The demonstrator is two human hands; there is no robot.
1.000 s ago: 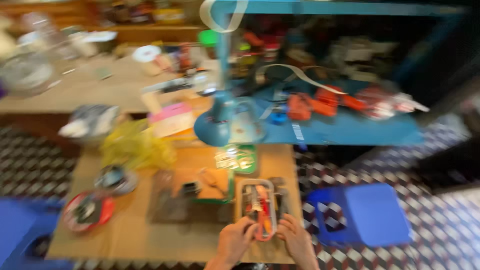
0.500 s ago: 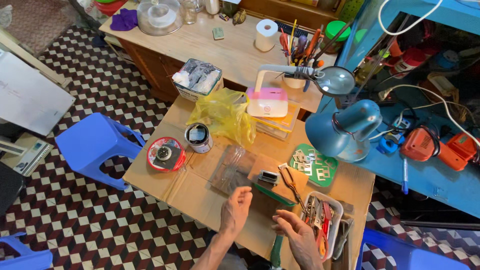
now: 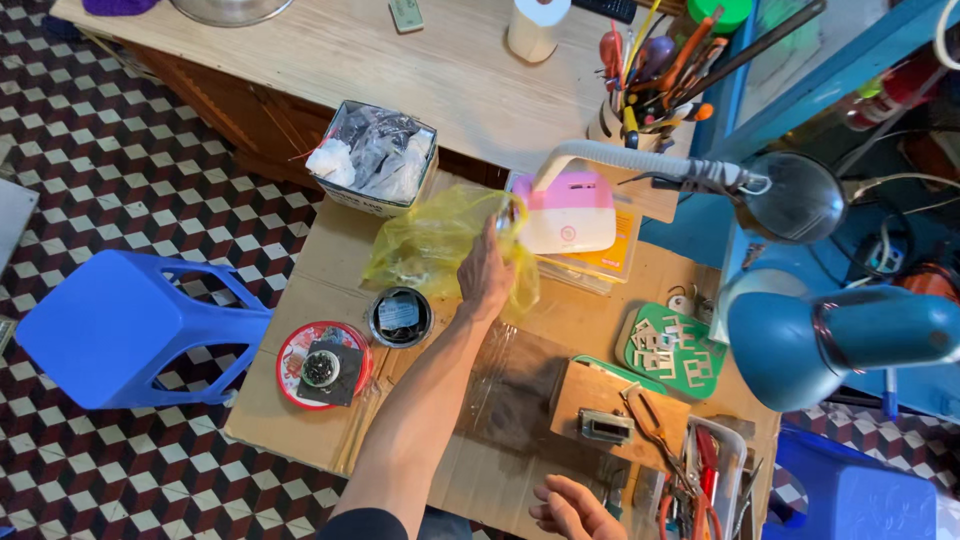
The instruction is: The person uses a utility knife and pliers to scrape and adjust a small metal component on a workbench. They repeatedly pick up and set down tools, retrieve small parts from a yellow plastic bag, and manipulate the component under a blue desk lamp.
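Left hand (image 3: 487, 275) reached yellow bag (image 3: 430, 245) (fingers blurred).

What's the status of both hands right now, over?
Left hand reaching onto yellow plastic bag, grip unclear. Right hand open, near tool tray. Desk lamp overhangs at right.

Two hands: left hand (image 3: 487, 277), right hand (image 3: 572, 506). One yellow bag (image 3: 432, 243), two round tins (image 3: 400, 317), two blue stools (image 3: 130, 327), two lamps (image 3: 840, 340).

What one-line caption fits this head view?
Left hand reaching into a yellow plastic bag on a cluttered workbench; right hand resting open near the tools.
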